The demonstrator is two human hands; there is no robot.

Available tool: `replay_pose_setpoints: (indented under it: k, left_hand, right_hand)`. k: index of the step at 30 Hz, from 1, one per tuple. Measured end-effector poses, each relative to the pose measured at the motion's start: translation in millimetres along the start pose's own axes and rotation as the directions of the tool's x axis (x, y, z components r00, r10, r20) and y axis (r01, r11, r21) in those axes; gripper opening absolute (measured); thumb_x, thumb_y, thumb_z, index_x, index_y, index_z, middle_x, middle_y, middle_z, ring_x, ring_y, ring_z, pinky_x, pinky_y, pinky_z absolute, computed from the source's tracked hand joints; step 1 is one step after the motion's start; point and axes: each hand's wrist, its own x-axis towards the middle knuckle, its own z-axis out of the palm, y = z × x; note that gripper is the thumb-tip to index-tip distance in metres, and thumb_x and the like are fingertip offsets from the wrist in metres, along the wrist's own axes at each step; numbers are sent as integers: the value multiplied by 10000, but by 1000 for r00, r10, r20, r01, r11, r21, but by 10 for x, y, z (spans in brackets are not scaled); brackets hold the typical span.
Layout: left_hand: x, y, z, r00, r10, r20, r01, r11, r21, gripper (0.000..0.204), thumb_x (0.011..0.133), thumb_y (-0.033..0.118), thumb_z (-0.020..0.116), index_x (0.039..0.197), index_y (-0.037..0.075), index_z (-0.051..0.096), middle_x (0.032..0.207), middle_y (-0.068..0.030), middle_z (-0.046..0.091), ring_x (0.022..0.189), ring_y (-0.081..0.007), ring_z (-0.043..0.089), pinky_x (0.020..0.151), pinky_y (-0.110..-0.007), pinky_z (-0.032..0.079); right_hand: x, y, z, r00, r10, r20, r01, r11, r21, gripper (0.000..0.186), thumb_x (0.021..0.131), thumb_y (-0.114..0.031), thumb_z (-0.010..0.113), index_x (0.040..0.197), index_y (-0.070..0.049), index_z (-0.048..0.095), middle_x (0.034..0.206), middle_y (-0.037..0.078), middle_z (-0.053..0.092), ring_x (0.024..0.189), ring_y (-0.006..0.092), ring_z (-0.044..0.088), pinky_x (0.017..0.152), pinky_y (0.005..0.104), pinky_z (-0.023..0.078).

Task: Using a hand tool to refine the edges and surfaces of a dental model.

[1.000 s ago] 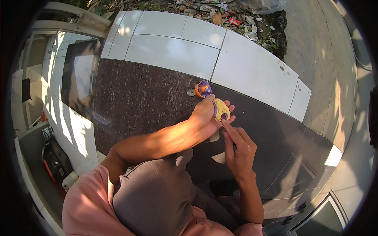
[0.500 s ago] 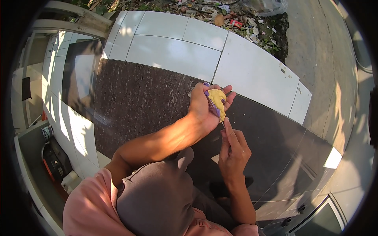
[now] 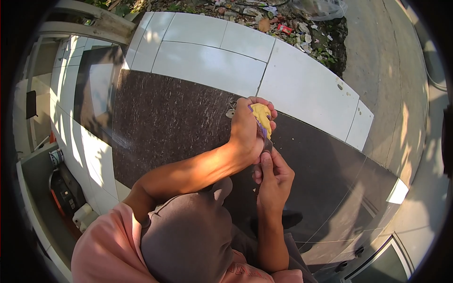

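Observation:
My left hand (image 3: 244, 129) is curled around a lumpy, soft-looking yellow and purple piece (image 3: 261, 118), with the yellow side up and purple along its edge. Its exact kind is unclear. My right hand (image 3: 275, 177) grips a flat, dark knife-like tool (image 3: 267, 145), the thumb lying along it. The tool's tip meets the near end of the yellow mass; most of its handle is hidden in my fingers. Both hands are close together above the dark tabletop. A small metal object (image 3: 230, 113) lies just left of my left hand, partly covered by it.
The dark surface (image 3: 170, 118) has white tiles (image 3: 207, 56) along its far side. Beyond them is littered ground (image 3: 302, 37) with a clear plastic bag (image 3: 323, 8). At the left is a grey bin-like box (image 3: 37, 179) with a black and orange item (image 3: 66, 193) inside.
My right hand has turned and moved slightly left and down, and the tool's flat side now shows. My left fingers have curled in more around the yellow piece.

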Motion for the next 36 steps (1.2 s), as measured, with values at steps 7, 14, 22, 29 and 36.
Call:
replay_pose_setpoints:
  k: [7,14,22,29,36]
  left_hand:
    - [-30,49,67,997,69,-41,-69,998,5,459,1032,401,222,1173,21,439,1265,-211,425,1169,-339,500,1078,-464,408]
    - [-143,107,54,996,58,68,-62,997,53,507,1029,447,204,1216,29,423,1241,-169,418,1191,-329,503,1001,-444,450]
    - [-188,72,20,990,86,108,-93,994,62,416,1041,375,264,1201,30,432,1156,-131,435,1152,-298,530,981,-399,447]
    - [-261,20,48,990,130,55,-139,964,229,360,1031,339,304,1177,39,438,1066,-100,435,1007,-259,591,870,-367,476]
    - [-222,19,47,975,219,49,-224,946,234,342,1027,313,298,1172,37,438,992,-68,457,973,-241,594,856,-351,484]
  right_hand:
    - [85,-101,-262,955,-285,83,291,840,-458,246,936,-39,523,1151,11,630,755,59,593,601,117,525,518,265,418]
    - [261,-349,-213,857,-358,372,492,349,-798,71,934,-109,540,921,-43,515,768,107,583,591,295,609,488,375,456]
    - [337,-347,-152,851,-334,405,492,235,-838,60,919,-106,554,904,-64,515,735,93,555,597,291,603,489,382,453]
    - [360,-283,-190,861,-292,417,447,45,-893,139,842,-94,616,934,-80,513,717,63,543,595,251,622,473,354,474]
    - [401,-142,12,912,-270,307,379,274,-884,82,929,-135,538,913,-64,501,677,104,579,569,313,620,486,407,472]
